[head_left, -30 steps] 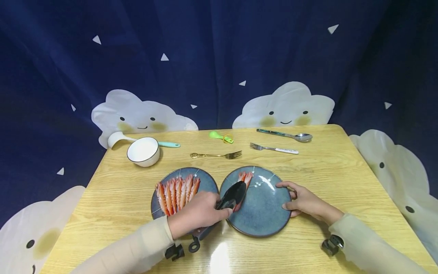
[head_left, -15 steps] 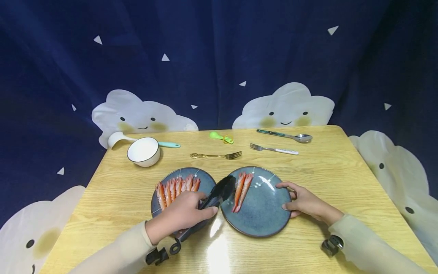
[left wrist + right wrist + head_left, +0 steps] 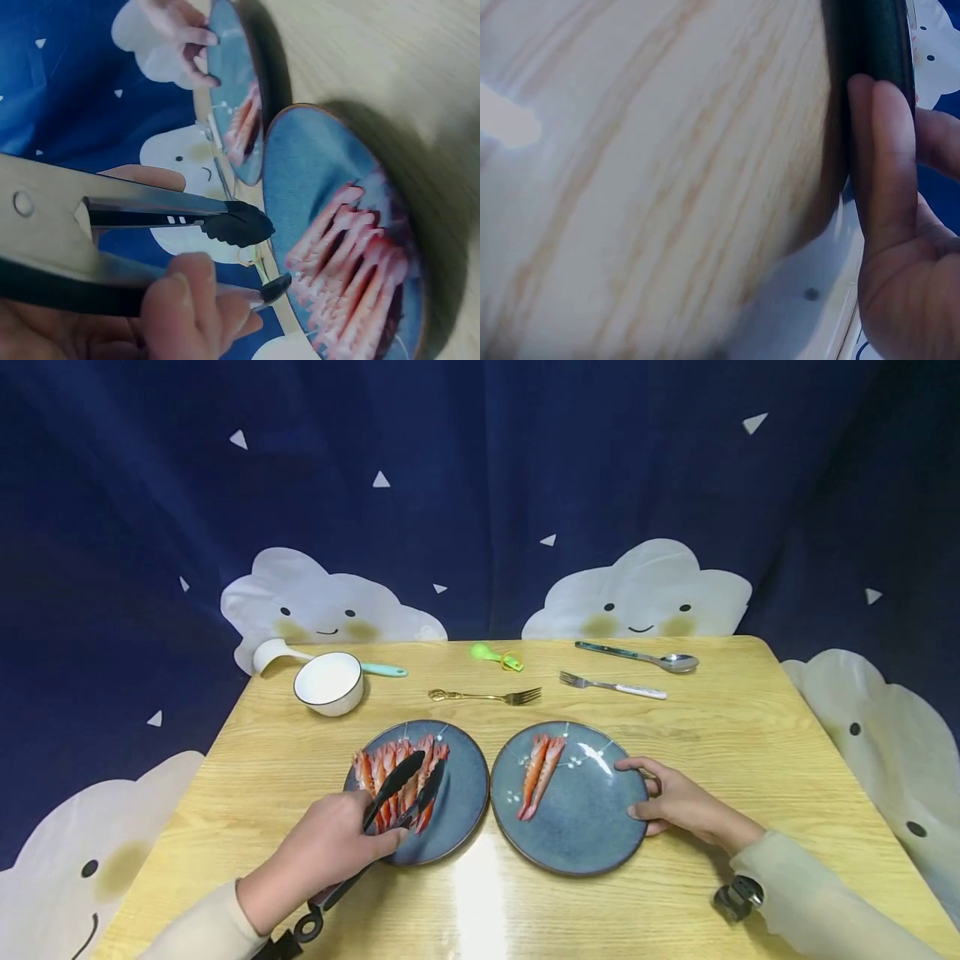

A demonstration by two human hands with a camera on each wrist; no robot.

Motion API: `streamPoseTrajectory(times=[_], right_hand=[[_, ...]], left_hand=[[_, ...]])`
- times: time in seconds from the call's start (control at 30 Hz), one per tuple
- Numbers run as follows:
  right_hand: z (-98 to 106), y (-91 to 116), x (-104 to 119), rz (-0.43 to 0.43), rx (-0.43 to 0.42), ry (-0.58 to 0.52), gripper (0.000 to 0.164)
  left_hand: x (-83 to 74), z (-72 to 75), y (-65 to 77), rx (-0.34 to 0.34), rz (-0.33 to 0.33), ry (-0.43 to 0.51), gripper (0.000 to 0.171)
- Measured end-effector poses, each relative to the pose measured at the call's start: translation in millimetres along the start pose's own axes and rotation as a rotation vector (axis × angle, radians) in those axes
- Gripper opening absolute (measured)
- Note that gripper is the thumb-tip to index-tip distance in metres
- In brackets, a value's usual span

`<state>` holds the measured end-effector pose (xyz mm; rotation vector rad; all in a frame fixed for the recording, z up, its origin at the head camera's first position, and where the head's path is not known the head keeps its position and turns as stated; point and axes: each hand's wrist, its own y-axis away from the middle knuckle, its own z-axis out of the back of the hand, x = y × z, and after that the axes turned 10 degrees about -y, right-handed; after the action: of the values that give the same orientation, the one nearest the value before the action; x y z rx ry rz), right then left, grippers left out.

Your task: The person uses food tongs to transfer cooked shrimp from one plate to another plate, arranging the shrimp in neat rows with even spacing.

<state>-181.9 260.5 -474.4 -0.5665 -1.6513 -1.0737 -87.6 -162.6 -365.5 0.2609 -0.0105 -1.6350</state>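
Note:
My left hand (image 3: 322, 847) grips black-tipped tongs (image 3: 236, 223), whose arms stand spread with nothing between their tips. They hang close over the left blue plate (image 3: 468, 793), overlapping a row of several red-and-white shrimp (image 3: 341, 255) that lie side by side on it. Two more shrimp (image 3: 534, 774) lie together on the left part of the right blue plate (image 3: 592, 835). At that plate's right rim, my right hand (image 3: 686, 802) pinches the edge, thumb and fingers around it. In the right wrist view only the plate's dark side (image 3: 874, 45) shows beside the fingers.
Behind the plates lie a gold fork (image 3: 480, 697), a white-handled fork (image 3: 615, 687), a spoon (image 3: 675, 663) and a small green spoon (image 3: 487, 652). A white bowl (image 3: 330, 681) stands back left, partly covering a ladle (image 3: 273, 651). The two plates sit nearly edge to edge.
My left hand has moved the tongs left, off the right plate to above the shrimp on the left plate, and their arms have spread. The right hand keeps its hold; the head view shifts slightly.

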Motion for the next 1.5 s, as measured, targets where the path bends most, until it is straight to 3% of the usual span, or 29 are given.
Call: streamPoseTrajectory(times=[0.5, 0.77, 1.07, 1.2, 1.37, 1.5], right_hand=[[0.7, 1.1, -2.0, -0.001, -0.015, 0.009, 0.067], [-1.3, -1.6, -1.5, -0.007, -0.021, 0.009, 0.067], [1.7, 1.1, 0.2, -0.008, -0.008, 0.003, 0.067], [3.8, 0.9, -1.7, -0.017, -0.01, -0.002, 0.068], [3.3, -0.2, -1.0, -0.015, -0.01, -0.002, 0.068], [1.8, -0.7, 0.3, -0.021, -0.016, 0.011, 0.068]], left_hand=[[-5.2, -4.3, 4.7, 0.016, -0.005, -0.04, 0.047], [-11.0, -3.8, -0.5, 0.047, -0.016, -0.033, 0.04], [-20.8, -10.2, -11.4, 0.031, -0.09, 0.008, 0.041], [-20.1, -5.3, -13.5, 0.063, -0.068, 0.028, 0.043], [-9.2, 8.2, -12.6, 0.078, 0.007, 0.105, 0.047], [0.6, 12.5, -9.4, 0.13, 0.011, 0.155, 0.051]])
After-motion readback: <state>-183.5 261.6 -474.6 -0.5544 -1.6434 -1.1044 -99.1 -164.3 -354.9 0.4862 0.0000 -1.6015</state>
